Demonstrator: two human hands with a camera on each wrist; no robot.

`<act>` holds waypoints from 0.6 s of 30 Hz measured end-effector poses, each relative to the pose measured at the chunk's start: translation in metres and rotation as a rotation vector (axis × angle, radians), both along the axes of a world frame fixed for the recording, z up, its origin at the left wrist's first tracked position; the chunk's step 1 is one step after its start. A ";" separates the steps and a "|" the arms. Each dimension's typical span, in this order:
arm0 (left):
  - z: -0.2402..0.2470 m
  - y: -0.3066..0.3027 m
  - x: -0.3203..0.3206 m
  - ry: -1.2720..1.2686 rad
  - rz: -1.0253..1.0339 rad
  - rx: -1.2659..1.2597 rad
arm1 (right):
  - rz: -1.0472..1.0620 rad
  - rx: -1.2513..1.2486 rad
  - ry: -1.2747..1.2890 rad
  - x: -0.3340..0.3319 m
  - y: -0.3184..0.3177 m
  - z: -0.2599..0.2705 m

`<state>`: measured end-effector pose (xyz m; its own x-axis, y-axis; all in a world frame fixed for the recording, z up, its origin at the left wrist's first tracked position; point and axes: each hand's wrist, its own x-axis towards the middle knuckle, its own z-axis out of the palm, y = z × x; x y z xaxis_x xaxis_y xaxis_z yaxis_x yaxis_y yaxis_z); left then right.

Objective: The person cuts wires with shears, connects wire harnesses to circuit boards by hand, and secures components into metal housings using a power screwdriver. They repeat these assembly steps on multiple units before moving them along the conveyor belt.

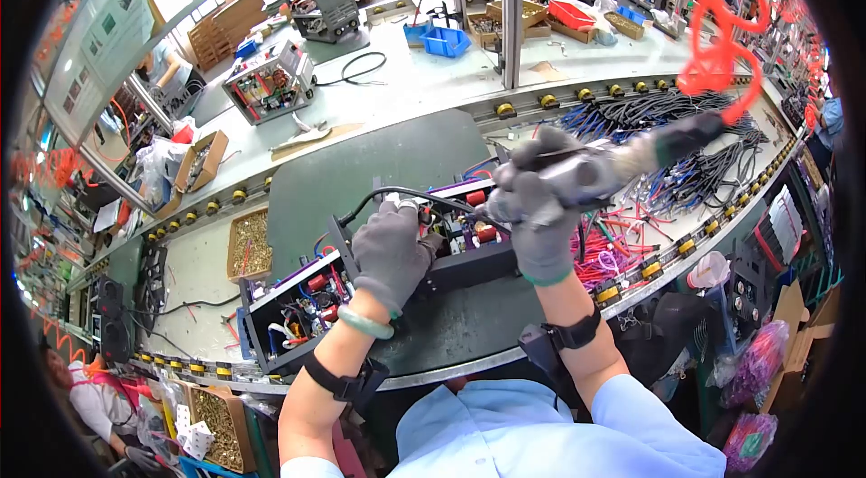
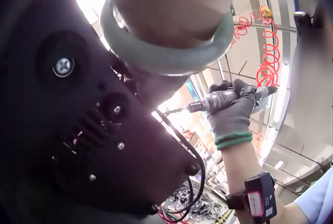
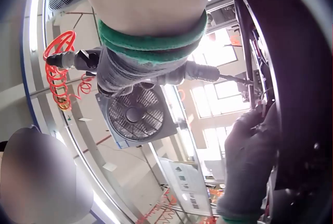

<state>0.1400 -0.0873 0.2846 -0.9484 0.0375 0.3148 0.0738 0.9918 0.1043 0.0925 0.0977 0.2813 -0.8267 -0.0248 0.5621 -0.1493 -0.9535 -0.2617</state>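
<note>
In the head view, my grey-gloved left hand (image 1: 394, 248) reaches over the front wall of an open black metal chassis (image 1: 474, 269) full of wires and circuit parts. Its bent fingers lie by a black cable (image 1: 365, 200) that arches over the opening; I cannot tell what they pinch. My right hand (image 1: 546, 230) grips a grey pneumatic screwdriver (image 1: 591, 176), held sideways with its bit toward the chassis. From the right wrist, the thin bit (image 3: 231, 78) points close above the left hand's fingertips (image 3: 255, 117). Screw heads dot the chassis's dark outer face (image 2: 151, 166) in the left wrist view.
A second open chassis (image 1: 307, 302) stands at the left. Red and purple wires (image 1: 622, 248) and dark cable bundles (image 1: 667, 149) lie at the right. A red coiled air hose (image 1: 722, 36) hangs overhead. A box of small metal parts (image 1: 250, 243) sits left, beside the green mat (image 1: 352, 158).
</note>
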 end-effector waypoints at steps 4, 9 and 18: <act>-0.015 -0.007 -0.004 0.071 -0.042 -0.008 | -0.015 0.160 -0.023 -0.028 -0.018 -0.025; 0.005 -0.009 -0.005 -0.175 -0.035 -0.017 | -0.342 0.407 -0.058 -0.030 -0.029 -0.022; -0.003 -0.013 -0.039 -0.408 -0.120 -0.065 | -0.440 0.540 -0.126 -0.042 -0.037 -0.025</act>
<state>0.1012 -0.1000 0.2817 -0.9825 0.1622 -0.0915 0.1545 0.9843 0.0859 0.0503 0.0609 0.2560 -0.8821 0.0779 0.4645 -0.4281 -0.5439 -0.7217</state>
